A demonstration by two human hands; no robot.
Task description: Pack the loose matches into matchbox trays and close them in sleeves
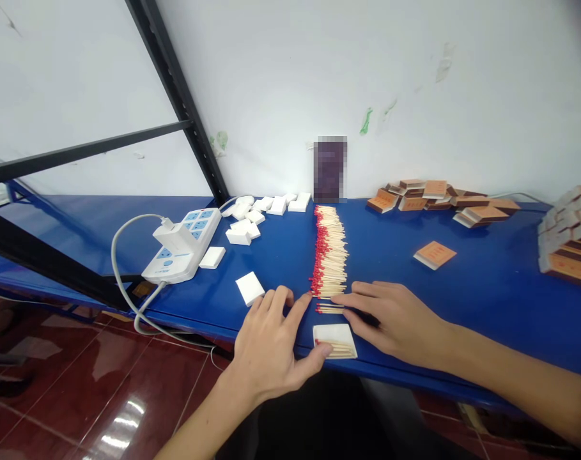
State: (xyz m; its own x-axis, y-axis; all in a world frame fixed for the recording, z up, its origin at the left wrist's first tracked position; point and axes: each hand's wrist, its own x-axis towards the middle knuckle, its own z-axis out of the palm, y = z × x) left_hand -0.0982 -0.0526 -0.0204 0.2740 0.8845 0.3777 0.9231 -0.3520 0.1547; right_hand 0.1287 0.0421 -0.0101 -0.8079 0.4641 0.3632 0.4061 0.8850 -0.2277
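A long row of red-headed matchsticks (331, 249) lies on the blue table, heads to the left. At its near end, a few separate matchsticks (329, 308) lie apart from the row. My left hand (271, 345) has its fingers spread; the index fingertip touches match heads and the thumb rests at the left edge of a small white matchbox tray (333, 332). Several matchsticks lie in that tray. Opposite, my right hand (400, 322) has its fingers stretched out, with index fingertip and thumb at the plain ends of the nearest matchsticks. Neither hand grips anything visibly.
Several white trays (240, 236) lie at the left, one (250, 287) beside my left hand. A power strip (182, 246) with a plugged-in charger stands farther left. Orange matchbox sleeves (412, 195) are heaped at the back right; one matchbox (434, 254) lies nearer. Stacked matchboxes (571, 236) stand far right.
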